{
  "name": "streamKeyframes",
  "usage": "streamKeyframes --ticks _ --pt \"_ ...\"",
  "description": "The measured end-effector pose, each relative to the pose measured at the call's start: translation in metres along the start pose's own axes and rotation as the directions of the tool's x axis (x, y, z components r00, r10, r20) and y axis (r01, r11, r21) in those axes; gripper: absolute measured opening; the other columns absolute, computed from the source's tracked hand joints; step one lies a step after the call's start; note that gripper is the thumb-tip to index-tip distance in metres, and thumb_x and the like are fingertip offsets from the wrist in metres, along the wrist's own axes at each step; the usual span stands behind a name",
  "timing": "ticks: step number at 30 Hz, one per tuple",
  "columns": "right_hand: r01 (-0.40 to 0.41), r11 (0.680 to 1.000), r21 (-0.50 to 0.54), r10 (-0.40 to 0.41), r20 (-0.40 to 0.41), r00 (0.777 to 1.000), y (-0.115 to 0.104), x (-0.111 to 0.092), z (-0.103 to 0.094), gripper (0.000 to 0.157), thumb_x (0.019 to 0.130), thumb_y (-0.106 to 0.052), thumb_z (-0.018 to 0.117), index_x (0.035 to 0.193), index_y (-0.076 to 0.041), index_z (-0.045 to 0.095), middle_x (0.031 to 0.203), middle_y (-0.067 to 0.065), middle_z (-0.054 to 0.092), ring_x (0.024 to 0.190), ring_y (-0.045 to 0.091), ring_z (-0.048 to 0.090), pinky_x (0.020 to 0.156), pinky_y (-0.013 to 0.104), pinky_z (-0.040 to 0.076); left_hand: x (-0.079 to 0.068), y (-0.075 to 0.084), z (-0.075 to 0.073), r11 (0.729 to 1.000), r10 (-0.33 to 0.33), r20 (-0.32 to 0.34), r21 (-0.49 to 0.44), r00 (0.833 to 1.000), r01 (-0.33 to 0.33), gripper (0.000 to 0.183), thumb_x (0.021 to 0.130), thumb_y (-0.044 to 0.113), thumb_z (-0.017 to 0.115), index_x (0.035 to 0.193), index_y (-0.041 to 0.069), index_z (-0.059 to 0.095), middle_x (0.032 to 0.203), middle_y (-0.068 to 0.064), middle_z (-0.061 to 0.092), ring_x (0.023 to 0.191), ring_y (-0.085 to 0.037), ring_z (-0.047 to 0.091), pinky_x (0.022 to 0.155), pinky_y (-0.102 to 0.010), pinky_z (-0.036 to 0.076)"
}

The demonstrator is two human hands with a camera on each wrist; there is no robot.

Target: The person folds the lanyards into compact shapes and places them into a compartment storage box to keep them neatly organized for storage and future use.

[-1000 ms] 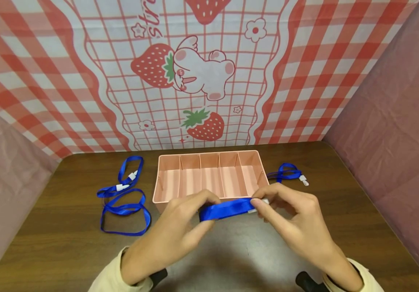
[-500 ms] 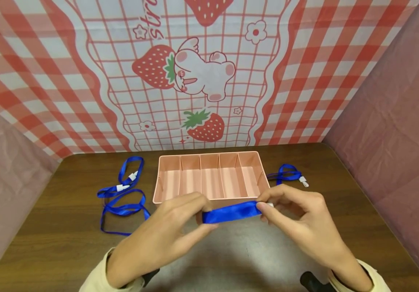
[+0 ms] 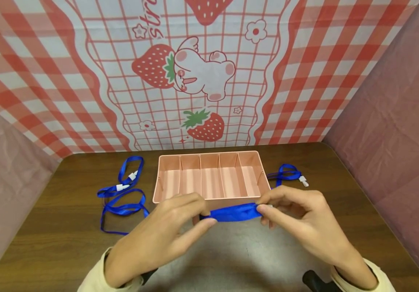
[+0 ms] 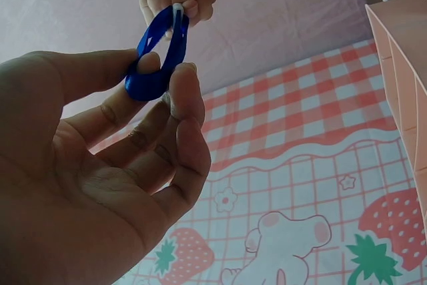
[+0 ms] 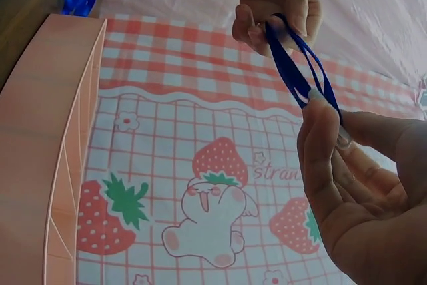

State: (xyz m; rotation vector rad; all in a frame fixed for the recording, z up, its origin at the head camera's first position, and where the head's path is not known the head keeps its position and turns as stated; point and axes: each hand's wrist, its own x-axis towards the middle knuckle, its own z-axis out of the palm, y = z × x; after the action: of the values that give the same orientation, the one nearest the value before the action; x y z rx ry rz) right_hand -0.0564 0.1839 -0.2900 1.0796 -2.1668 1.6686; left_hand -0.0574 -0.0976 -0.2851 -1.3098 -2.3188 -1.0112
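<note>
A blue lanyard [image 3: 234, 213], folded into a short band, is stretched between both hands in front of the box. My left hand [image 3: 160, 233] pinches its left end; in the left wrist view the thumb and index finger [image 4: 148, 63] are at the loop's bend, with the fingertip inside it. The right hand [image 3: 302, 221] pinches the other end between thumb and fingers, where a bit of white clip [image 4: 177, 7] peeks out. In the right wrist view the strands of the lanyard [image 5: 288, 70] spread slightly apart between the hands.
Behind the hands stands a pink box [image 3: 209, 182] with several bare compartments. Blue lanyards with white clips [image 3: 122, 187] lie loosely to its left, partly behind the left hand. Another blue lanyard [image 3: 287, 173] lies to its right on the wooden table [image 3: 49, 227].
The hands have moved slightly apart, the left one leftward and the right one rightward. The lanyard's band is pulled longer and its left end now looks narrower and pinched.
</note>
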Motion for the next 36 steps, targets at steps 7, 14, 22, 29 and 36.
streamKeyframes --ticks 7,14,22,29,36 --pt "-0.088 0.993 0.075 0.078 0.126 0.989 -0.002 -0.001 -0.007 0.03 0.086 0.02 0.062 0.099 -0.007 0.066 0.08 0.004 0.067 0.069 0.016 0.066 0.057 0.029 0.055 0.001 -0.004 -0.001 0.994 0.042 0.004 -0.103 0.999 -0.042 0.013 0.1 0.015 0.062 0.087 0.017 0.062 0.082 0.011 0.055 0.074 0.001 0.05 0.068 -0.012 0.043" --pt "-0.166 0.985 0.044 0.159 0.132 0.978 -0.005 -0.001 -0.008 0.026 0.087 0.016 0.064 0.098 -0.008 0.067 0.081 0.004 0.067 0.068 0.02 0.068 0.057 0.031 0.055 0.003 -0.005 0.002 0.983 0.048 -0.033 -0.176 0.998 -0.053 0.017 0.099 0.014 0.063 0.082 0.018 0.065 0.078 0.011 0.058 0.071 0.002 0.05 0.064 -0.011 0.042" --pt "-0.097 0.994 0.052 0.089 0.131 0.987 -0.001 -0.001 -0.01 0.029 0.085 0.021 0.063 0.1 -0.005 0.066 0.082 0.004 0.067 0.067 0.017 0.067 0.055 0.029 0.055 0.002 -0.005 0.004 0.981 0.035 -0.051 -0.187 0.998 -0.044 0.01 0.098 0.013 0.064 0.088 0.016 0.065 0.077 0.012 0.06 0.072 0.005 0.054 0.065 -0.011 0.046" --pt "-0.09 0.995 0.031 0.086 0.111 0.99 -0.002 0.0 -0.01 0.03 0.086 0.02 0.063 0.102 -0.005 0.067 0.083 0.005 0.067 0.067 0.017 0.067 0.055 0.03 0.055 0.0 -0.003 0.003 0.977 -0.011 0.009 -0.215 1.0 0.012 0.013 0.095 0.017 0.069 0.095 0.016 0.056 0.082 0.01 0.058 0.076 0.002 0.056 0.066 -0.012 0.047" --pt "-0.083 0.996 0.027 0.08 0.104 0.991 0.001 0.0 -0.011 0.03 0.086 0.018 0.064 0.102 -0.006 0.067 0.079 0.004 0.066 0.065 0.016 0.065 0.055 0.028 0.054 0.001 -0.004 0.003 0.979 0.01 0.038 -0.204 0.999 -0.002 0.012 0.095 0.008 0.066 0.104 0.012 0.059 0.089 0.007 0.065 0.082 0.003 0.063 0.074 -0.013 0.051"
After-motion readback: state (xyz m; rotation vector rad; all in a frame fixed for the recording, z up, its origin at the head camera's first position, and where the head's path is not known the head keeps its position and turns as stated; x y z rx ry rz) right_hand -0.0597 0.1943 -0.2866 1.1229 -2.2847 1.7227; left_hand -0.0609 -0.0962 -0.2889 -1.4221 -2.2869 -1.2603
